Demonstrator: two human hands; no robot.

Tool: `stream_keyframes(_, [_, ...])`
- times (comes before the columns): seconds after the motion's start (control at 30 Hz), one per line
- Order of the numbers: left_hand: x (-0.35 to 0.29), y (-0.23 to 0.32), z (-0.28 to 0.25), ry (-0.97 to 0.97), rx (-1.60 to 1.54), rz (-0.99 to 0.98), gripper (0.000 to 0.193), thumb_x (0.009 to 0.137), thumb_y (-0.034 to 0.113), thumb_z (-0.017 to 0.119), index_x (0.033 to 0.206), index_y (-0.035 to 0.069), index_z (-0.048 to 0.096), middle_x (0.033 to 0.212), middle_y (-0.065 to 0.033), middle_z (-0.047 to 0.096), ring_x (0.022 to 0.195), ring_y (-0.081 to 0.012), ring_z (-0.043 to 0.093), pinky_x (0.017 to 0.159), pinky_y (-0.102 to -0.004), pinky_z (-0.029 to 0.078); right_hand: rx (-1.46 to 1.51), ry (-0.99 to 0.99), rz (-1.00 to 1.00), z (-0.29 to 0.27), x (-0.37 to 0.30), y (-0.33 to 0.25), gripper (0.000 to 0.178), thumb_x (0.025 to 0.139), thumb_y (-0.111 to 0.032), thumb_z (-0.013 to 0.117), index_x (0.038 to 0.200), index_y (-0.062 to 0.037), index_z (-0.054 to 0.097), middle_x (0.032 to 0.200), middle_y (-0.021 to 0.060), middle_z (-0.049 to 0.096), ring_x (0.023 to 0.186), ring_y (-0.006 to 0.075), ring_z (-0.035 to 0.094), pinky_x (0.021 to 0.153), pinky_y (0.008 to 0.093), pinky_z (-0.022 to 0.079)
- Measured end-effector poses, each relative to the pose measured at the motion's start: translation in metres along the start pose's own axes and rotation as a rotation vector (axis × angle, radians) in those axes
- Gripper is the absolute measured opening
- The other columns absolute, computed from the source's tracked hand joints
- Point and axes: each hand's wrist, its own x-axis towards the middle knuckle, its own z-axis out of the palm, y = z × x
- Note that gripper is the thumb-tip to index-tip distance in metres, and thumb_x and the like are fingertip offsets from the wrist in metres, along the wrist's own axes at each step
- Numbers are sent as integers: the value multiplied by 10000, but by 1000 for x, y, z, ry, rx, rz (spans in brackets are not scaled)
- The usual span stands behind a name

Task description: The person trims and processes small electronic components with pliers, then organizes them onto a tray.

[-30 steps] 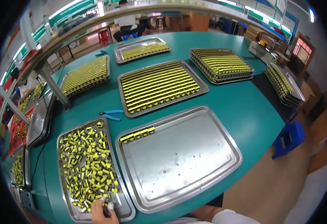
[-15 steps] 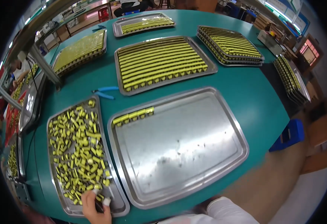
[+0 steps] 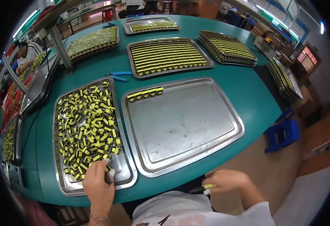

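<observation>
Into sight since the earlier frame came your right hand (image 3: 227, 180), just off the green table's (image 3: 247, 101) near edge. Seen from your head camera, its fingertips pinched one yellow part (image 3: 209, 186); a slack hold could have let it fall. That part jutted leftward from their ends. Your left hand (image 3: 98, 184) bent over the left tray's (image 3: 124, 170) near edge, loose yellow parts (image 3: 94, 135) just beyond its fingertips; whether these gripped the dark piece (image 3: 108, 179) between them was unclear.

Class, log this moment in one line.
left hand: over narrow metal tray, loose yellow-black blocks | right hand: holding small yellow piece | wide metal tray: one short row
</observation>
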Motion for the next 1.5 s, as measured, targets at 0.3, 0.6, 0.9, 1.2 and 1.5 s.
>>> stream_keyframes(0.3, [1,-13,12,123,-259,17,530,589,-110,624,1109,-27,563,1006,-201,592,923,-380,595,783,-401,489,390,490,-632,-83,30,-96,252,811,-154,658,1021,-16,657,968,129,656,878,283,641,764,348,510])
stream_keyframes(0.6, [17,7,-1,-186,-1725,-561,392,940,125,566,1281,-54,489,1172,-175,590,932,-189,619,802,-357,569,320,830,-464,-76,98,-124,311,724,-130,721,995,-6,633,839,127,622,775,305,609,694,356,483])
stream_keyframes(0.9, [16,28,20,-232,-1852,-591,431,917,120,601,1295,-48,480,1180,-189,599,940,-174,619,813,-334,556,182,870,-465,-80,94,-110,289,701,-121,712,958,-17,630,850,112,615,785,305,589,692,373,477])
stream_keyframes(1.2, [17,46,41,-99,-1583,-435,375,880,74,659,1201,-46,505,1103,-138,629,896,-148,621,811,-272,517,-7,974,-436,-82,92,-91,280,665,-82,698,933,-39,632,854,80,605,742,273,565,654,378,465])
stream_keyframes(1.5, [16,52,46,6,-1478,-367,300,854,26,679,1104,-49,532,1023,-99,587,914,-148,610,816,-297,549,-104,1013,-428,-77,96,-86,278,617,-54,699,881,-56,610,742,58,552,650,240,539,560,349,451])
